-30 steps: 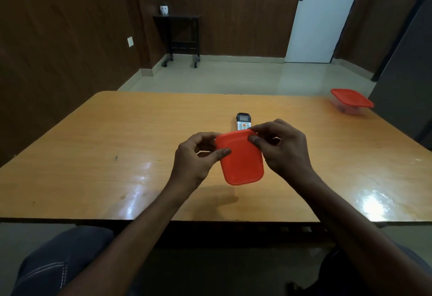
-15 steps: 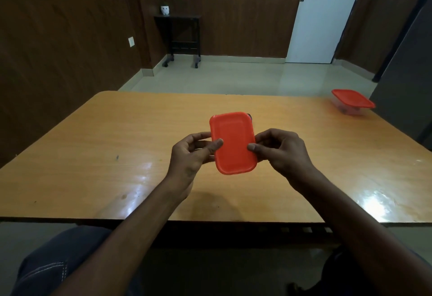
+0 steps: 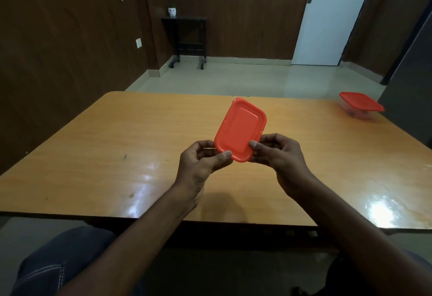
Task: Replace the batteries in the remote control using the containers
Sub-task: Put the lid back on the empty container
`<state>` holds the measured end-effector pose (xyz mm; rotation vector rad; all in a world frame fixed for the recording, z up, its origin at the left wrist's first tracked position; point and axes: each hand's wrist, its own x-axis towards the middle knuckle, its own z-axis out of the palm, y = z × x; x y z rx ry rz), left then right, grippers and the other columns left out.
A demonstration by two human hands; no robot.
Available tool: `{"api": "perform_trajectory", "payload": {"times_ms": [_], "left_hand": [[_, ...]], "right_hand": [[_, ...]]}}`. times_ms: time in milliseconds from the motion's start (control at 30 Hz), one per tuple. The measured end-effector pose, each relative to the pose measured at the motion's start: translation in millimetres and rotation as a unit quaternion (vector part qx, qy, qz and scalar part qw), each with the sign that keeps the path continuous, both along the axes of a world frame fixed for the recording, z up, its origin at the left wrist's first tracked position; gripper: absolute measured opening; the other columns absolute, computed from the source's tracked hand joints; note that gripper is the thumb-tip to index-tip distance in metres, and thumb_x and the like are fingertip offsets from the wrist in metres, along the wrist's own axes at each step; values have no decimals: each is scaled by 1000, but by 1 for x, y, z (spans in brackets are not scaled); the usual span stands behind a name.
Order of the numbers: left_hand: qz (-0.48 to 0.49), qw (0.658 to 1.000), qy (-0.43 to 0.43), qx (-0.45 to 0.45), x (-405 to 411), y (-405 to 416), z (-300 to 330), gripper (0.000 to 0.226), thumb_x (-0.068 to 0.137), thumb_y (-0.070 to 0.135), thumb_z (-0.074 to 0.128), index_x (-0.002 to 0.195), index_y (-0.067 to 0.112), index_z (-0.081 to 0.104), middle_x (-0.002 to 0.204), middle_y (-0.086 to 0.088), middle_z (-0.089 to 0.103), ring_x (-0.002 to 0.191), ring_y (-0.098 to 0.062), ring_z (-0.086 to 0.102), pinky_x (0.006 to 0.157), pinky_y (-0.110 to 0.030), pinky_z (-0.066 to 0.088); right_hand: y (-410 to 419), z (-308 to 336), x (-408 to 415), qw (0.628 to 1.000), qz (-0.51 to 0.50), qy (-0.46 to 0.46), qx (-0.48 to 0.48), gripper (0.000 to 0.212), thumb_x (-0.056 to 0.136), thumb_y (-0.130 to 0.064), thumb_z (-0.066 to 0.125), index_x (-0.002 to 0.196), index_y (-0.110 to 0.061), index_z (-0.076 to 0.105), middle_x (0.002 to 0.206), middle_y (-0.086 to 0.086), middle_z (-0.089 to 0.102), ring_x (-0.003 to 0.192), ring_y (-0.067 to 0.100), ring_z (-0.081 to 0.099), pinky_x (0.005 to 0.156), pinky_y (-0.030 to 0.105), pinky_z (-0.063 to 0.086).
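A small container with an orange lid (image 3: 240, 128) is held up over the middle of the wooden table (image 3: 117, 144), tilted so the lid faces me. My left hand (image 3: 203, 159) pinches its lower left corner and my right hand (image 3: 278, 149) grips its lower right edge. The clear body behind the lid is hidden, so its contents cannot be seen. The remote control is out of sight behind the raised lid. A second clear container with an orange lid (image 3: 360, 104) sits at the table's far right corner.
The table's near edge (image 3: 163, 217) runs just in front of my knees. A small black side table (image 3: 187, 38) stands against the far wall and a white door (image 3: 327, 15) is at the back right.
Both hands have lifted the orange-lidded container and tipped it further upright, lid towards me. It now covers the remote control that showed behind it a second ago.
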<state>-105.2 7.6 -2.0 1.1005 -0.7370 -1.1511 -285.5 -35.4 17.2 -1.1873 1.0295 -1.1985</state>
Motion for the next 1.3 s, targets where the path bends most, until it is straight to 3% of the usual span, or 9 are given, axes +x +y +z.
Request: {"api": "perform_trajectory", "payload": {"times_ms": [300,533,667,800,867,933,1067,1200,1300], "left_hand": [[39,988,-63,132,75,7,1,22,83,4,77,103,0,69,96,-17,71,76,-27,71,73,-37,64],[206,951,-169,158,176,35,6,15,86,23,75,94,11,70,89,-6,67,74,-23,61,65,-35,56],[266,891,-273,247,231,68,1,13,87,23,68,98,17,71,105,-5,70,90,-27,63,74,-34,52],[210,748,-522,352,255,101,-11,35,85,22,59,118,20,69,123,-8,64,113,-33,58,87,-38,51],[182,707,-577,367,257,108,-13,35,88,20,56,121,16,67,129,-9,59,121,-34,52,90,-41,48],[170,687,-598,377,256,111,-10,32,90,18,55,121,13,63,130,-11,54,123,-33,48,90,-41,47],[169,672,-612,382,260,121,-8,27,91,22,58,117,13,61,129,-10,52,121,-29,49,82,-37,44],[174,671,-620,368,263,125,-7,26,93,23,61,116,12,60,125,-11,53,117,-28,50,76,-34,40],[172,670,-624,364,263,125,-7,28,93,23,61,117,10,59,125,-12,54,116,-28,51,78,-36,43]], "right_hand": [[-2,-30,66,993,28,20,117,19,87,-9,76,101,0,68,92,17,75,82,29,77,72,37,63],[-9,-49,178,983,81,21,163,25,81,-6,81,100,5,70,92,26,75,77,32,75,70,36,64],[-7,-53,259,977,111,14,180,24,79,-3,81,99,7,71,88,26,75,72,32,72,79,45,64],[1,-55,337,970,154,36,183,20,76,-5,84,89,6,74,82,23,76,69,30,74,74,44,65],[7,-56,373,966,174,58,185,18,74,-10,86,83,2,75,75,19,76,65,27,74,63,38,64],[10,-56,404,961,188,73,191,18,74,-11,86,81,2,75,71,16,76,57,24,71,54,30,57],[13,-55,452,949,220,75,211,18,72,-6,84,80,6,73,61,14,70,53,26,68,62,33,56],[16,-53,472,938,254,88,218,22,74,-1,83,88,11,72,66,17,71,43,23,64,62,33,60],[17,-47,473,935,263,110,211,28,72,-2,85,93,10,70,76,18,74,47,24,68,57,31,61]]}}
